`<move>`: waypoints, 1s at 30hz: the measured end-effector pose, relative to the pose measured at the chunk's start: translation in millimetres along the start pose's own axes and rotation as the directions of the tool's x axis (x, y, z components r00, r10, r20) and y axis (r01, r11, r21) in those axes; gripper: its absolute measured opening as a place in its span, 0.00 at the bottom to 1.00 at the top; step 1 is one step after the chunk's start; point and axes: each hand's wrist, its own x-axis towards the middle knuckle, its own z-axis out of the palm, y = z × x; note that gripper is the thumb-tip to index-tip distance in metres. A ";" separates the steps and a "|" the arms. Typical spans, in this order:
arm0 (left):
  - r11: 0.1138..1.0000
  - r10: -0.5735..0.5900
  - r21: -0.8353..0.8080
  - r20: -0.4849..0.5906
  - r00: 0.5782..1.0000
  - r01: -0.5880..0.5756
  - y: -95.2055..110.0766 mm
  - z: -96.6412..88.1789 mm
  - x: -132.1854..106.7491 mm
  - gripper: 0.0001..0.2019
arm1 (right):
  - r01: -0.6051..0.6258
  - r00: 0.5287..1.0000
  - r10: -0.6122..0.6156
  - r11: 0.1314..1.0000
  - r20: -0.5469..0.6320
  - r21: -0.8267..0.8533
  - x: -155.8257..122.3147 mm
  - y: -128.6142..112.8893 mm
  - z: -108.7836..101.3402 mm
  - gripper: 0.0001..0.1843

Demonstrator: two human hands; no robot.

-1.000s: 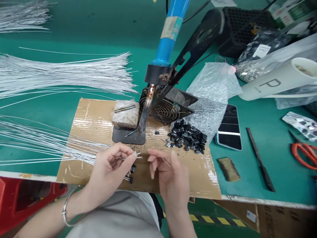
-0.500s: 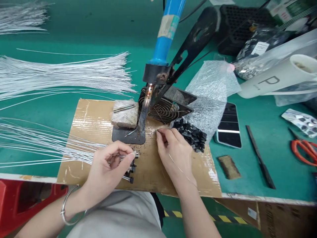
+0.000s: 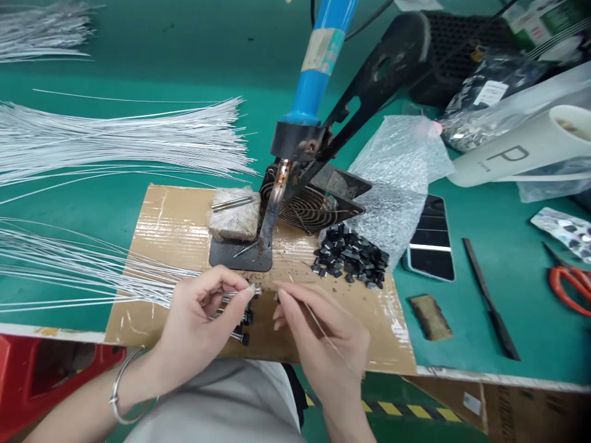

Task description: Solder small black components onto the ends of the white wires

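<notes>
My left hand [image 3: 203, 323] is closed, thumb and forefinger pinching a thin wire near its metal-tipped end. Under and beside it, several wires [image 3: 152, 280] with black caps [image 3: 245, 338] at their ends lie on the cardboard. My right hand [image 3: 323, 326] is closed just right of the left fingertips. A small black piece, mostly hidden, shows at its fingertips, and a fine strand of wire [image 3: 323, 329] runs across the hand. Behind the hands, a blue-handled soldering iron [image 3: 307, 92] points down in its stand over a dark plate [image 3: 240, 255].
A pile of small black caps [image 3: 353, 255] lies on the cardboard sheet [image 3: 157, 215], before a fan [image 3: 314, 203]. To the right are bubble wrap [image 3: 392, 178], a phone [image 3: 431, 240], a file [image 3: 492, 301] and scissors [image 3: 570, 286]. A large wire bundle [image 3: 115, 138] lies at left.
My right hand has moved left and toward me, from beside the black pile to near my left fingertips. The left hand stays nearly in place, still pinching the wire. The view shifts slightly.
</notes>
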 end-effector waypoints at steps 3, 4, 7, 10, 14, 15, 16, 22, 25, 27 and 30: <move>1.000 -0.013 -0.013 0.008 1.000 0.013 0.4 0.2 -0.6 0.07 | 0.082 0.995 -0.079 0.996 0.061 -0.042 -5.9 -2.6 3.8 0.17; 1.000 -0.016 -0.015 0.010 1.000 0.016 0.3 0.3 -1.0 0.06 | 0.107 0.992 -0.103 0.993 0.071 -0.048 -6.6 -2.0 4.4 0.18; 1.000 -0.016 -0.025 0.014 1.000 0.017 -0.4 0.6 -2.5 0.05 | 0.154 0.986 -0.150 0.987 0.072 -0.050 -7.6 0.1 5.2 0.21; 1.000 -0.012 -0.024 0.022 1.000 0.013 -1.0 0.5 -3.3 0.05 | 0.189 0.980 -0.184 0.980 0.075 -0.068 -8.7 0.5 5.0 0.22; 0.999 -0.019 -0.037 0.034 0.999 0.021 -1.9 -0.3 -3.7 0.05 | 0.221 0.974 -0.213 0.970 0.083 -0.099 -9.7 -0.1 4.6 0.22; 0.999 -0.023 -0.045 0.036 0.999 0.024 -2.1 -0.5 -3.8 0.05 | 0.219 0.974 -0.210 0.970 0.087 -0.102 -9.6 0.0 4.6 0.22; 0.998 -0.024 -0.051 0.037 0.999 0.026 -2.4 -0.7 -3.8 0.05 | 0.214 0.975 -0.205 0.971 0.090 -0.103 -9.5 0.2 4.7 0.22; 0.998 -0.032 -0.053 0.045 0.999 0.034 -2.6 -1.1 -3.1 0.04 | 0.213 0.975 -0.204 0.971 0.082 -0.111 -8.7 1.7 5.5 0.20; 0.998 -0.034 -0.050 0.039 0.999 0.036 -2.3 -1.3 -3.3 0.05 | 0.195 0.979 -0.188 0.976 0.081 -0.097 -9.0 1.5 5.8 0.20; 0.998 -0.036 -0.043 0.036 0.999 0.038 -2.2 -1.3 -3.8 0.05 | 0.189 0.980 -0.182 0.978 0.080 -0.084 -9.4 1.2 5.6 0.20; 0.999 -0.035 -0.039 0.036 0.999 0.037 -2.3 -1.2 -4.3 0.05 | 0.173 0.983 -0.167 0.982 0.082 -0.074 -10.0 1.1 4.9 0.19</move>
